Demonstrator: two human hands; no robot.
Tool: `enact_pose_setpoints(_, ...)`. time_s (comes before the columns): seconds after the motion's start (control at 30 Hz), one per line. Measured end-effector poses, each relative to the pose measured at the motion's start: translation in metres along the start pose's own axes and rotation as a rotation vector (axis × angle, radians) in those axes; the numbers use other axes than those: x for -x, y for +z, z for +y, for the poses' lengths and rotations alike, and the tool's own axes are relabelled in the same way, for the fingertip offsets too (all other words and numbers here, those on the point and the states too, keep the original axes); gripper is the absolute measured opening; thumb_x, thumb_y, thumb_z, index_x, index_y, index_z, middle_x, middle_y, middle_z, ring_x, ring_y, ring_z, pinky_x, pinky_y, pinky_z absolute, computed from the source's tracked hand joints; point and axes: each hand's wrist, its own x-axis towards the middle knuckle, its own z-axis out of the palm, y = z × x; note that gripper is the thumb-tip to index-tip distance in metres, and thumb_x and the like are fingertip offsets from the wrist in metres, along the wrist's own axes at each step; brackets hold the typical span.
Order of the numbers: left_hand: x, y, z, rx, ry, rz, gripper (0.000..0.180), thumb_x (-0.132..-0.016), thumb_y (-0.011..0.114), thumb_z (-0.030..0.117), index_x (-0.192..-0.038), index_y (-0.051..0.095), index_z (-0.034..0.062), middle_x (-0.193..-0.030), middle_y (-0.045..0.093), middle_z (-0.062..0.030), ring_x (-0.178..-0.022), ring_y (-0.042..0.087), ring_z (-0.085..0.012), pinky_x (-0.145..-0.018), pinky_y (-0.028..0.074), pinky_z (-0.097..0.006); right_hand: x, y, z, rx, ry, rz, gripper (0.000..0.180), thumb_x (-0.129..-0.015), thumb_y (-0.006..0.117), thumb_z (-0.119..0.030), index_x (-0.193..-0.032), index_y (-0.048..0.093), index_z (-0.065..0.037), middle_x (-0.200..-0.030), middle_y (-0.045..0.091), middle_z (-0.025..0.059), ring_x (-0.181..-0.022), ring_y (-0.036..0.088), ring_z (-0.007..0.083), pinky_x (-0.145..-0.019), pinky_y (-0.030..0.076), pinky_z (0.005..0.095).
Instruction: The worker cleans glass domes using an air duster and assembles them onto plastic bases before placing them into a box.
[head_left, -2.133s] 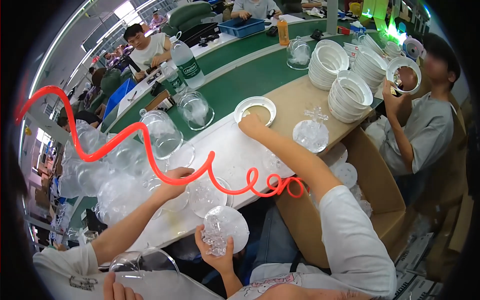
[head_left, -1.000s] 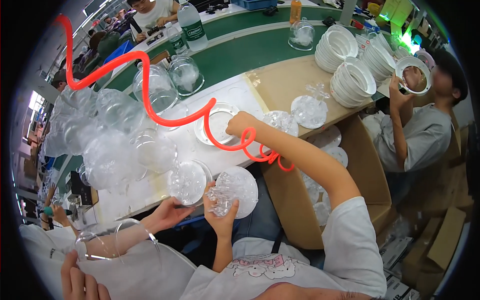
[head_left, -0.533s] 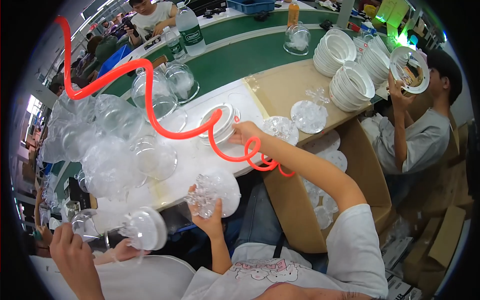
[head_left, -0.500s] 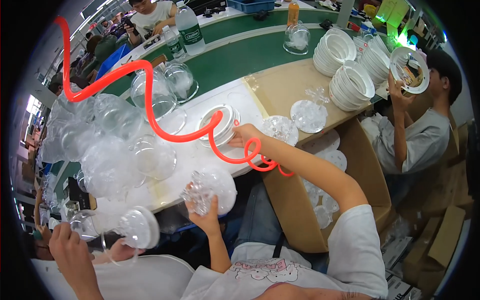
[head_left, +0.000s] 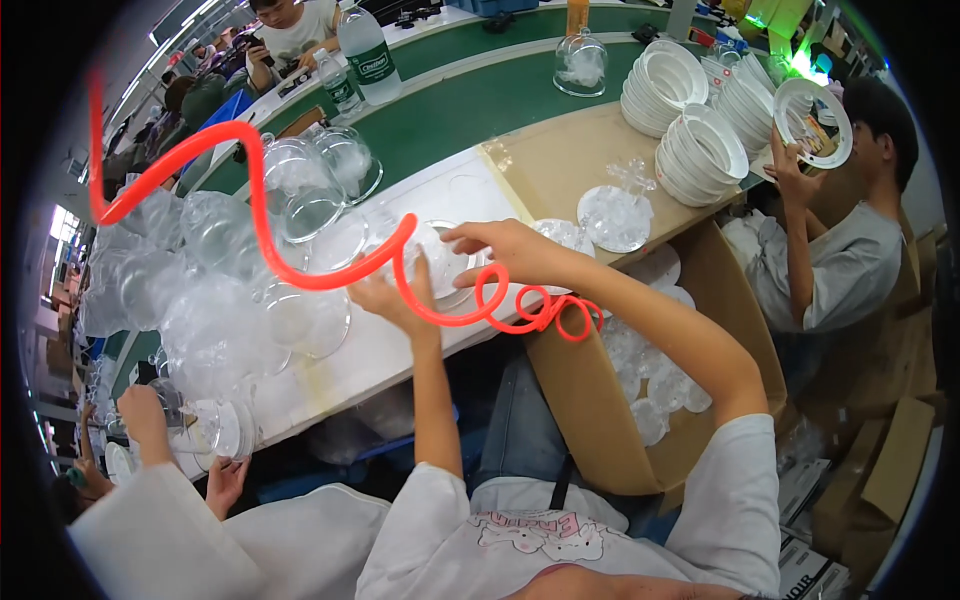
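A white disc with clear plastic on it [head_left: 438, 262] lies over the white ring on the table in front of me. My left hand [head_left: 398, 302] grips its near left side, fingers bent around the edge. My right hand [head_left: 515, 250] reaches across from the right. Its fingers are stretched out at the disc's far right edge and hold nothing that I can see. A red coiled hose [head_left: 330, 277] passes in front of both hands and hides part of the disc. Another disc with clear plastic pieces [head_left: 563, 236] lies beyond my right wrist.
Clear domes in plastic wrap [head_left: 215, 310] crowd the table's left. White rings [head_left: 700, 150] stand stacked at the far right, near a disc with clear pieces [head_left: 615, 218]. A cardboard box [head_left: 590, 420] of discs sits at my right. Co-workers [head_left: 850, 240] work on both sides.
My left hand has carried the disc up and forward from near my lap onto the ring. My right hand has let go of the ring's side, its fingers now stretched out. The hose has shifted left.
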Motion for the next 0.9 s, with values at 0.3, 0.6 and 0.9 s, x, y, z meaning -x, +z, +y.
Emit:
enact_pose_setpoints(0.3,0.025,0.050,0.037,-0.242,0.110,0.034,0.071,-0.064,0.072,0.035,-0.122,0.043,0.0069,-0.117,0.044,-0.0118,-0.115,0.037,-0.0315,-0.094,0.024,-0.047,-0.024,0.008,-0.012,0.273,0.158,0.332,0.077,-0.069,0.065,-0.053,-0.112,0.047,0.008,-0.078,0.061,0.0206,-0.078,0.061,0.0328,-0.067,0.048,0.0373)
enact_pose_setpoints(0.6,0.029,0.041,0.042,-0.382,0.032,-0.118,0.094,-0.066,0.074,0.031,-0.138,0.020,0.0016,-0.134,0.031,-0.0135,-0.121,0.031,-0.0327,-0.099,0.014,-0.054,-0.059,0.014,0.020,0.149,0.305,0.553,0.039,-0.075,0.059,-0.037,-0.086,0.055,0.000,-0.071,0.062,0.0167,-0.067,0.061,0.0319,-0.062,0.046,0.0398)
enact_pose_setpoints(0.9,0.028,-0.032,-0.035,-0.327,0.006,-0.680,0.118,-0.046,0.083,0.046,-0.139,0.020,0.0084,-0.144,0.015,-0.0211,-0.135,0.005,-0.0407,-0.099,0.003,-0.066,-0.066,-0.026,0.057,0.073,0.074,0.528,0.040,-0.077,0.057,-0.039,-0.098,0.059,-0.005,-0.087,0.064,0.0169,-0.084,0.061,0.0347,-0.071,0.048,0.0406)
